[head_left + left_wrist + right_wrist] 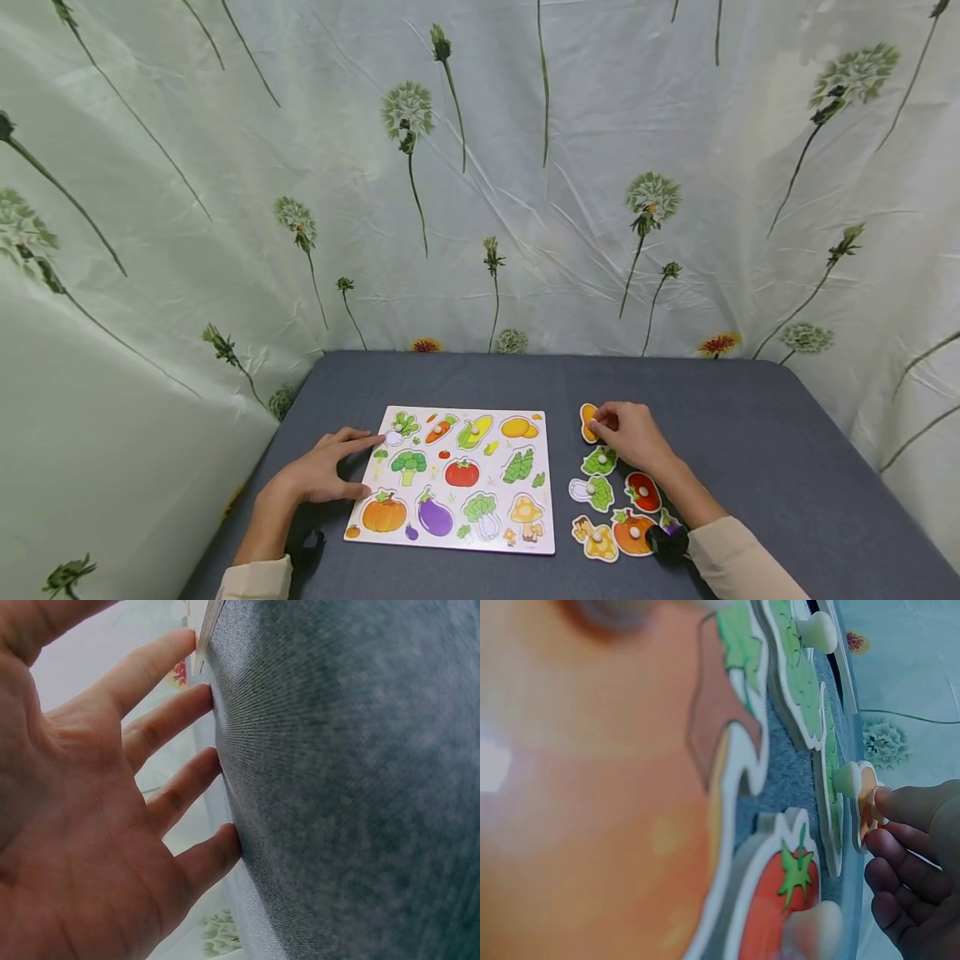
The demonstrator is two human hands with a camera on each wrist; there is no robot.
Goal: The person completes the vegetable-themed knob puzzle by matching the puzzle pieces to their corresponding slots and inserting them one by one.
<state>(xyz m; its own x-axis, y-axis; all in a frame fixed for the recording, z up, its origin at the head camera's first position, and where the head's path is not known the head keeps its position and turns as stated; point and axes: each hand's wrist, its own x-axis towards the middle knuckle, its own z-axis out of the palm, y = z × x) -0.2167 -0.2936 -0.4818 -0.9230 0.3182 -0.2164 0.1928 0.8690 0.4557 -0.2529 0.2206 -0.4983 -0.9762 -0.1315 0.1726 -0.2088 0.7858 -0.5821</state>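
Note:
My left hand (326, 467) lies at the left edge of a white wooden vegetable puzzle board (489, 483). Its fingers (169, 791) are spread, with a forefinger and thumb touching the board's edge. To the right of the board, my right hand (633, 433) pinches an orange-yellow puzzle piece (587, 414) between thumb and fingers. That piece also shows in the right wrist view, where the fingertips cover its knob; I cannot tell if it is lifted. On the board, carrot (440, 429) and corn (474, 431) pieces show knobs.
Below the right hand lie loose knobbed pieces: green leafy piece (597, 463), cabbage (602, 493), tomato (645, 485), pumpkin (624, 542) and mushroom (604, 550). An eggplant piece (667, 521) is partly hidden by the black wrist camera (666, 543). A dark grey cloth (465, 379) covers the table.

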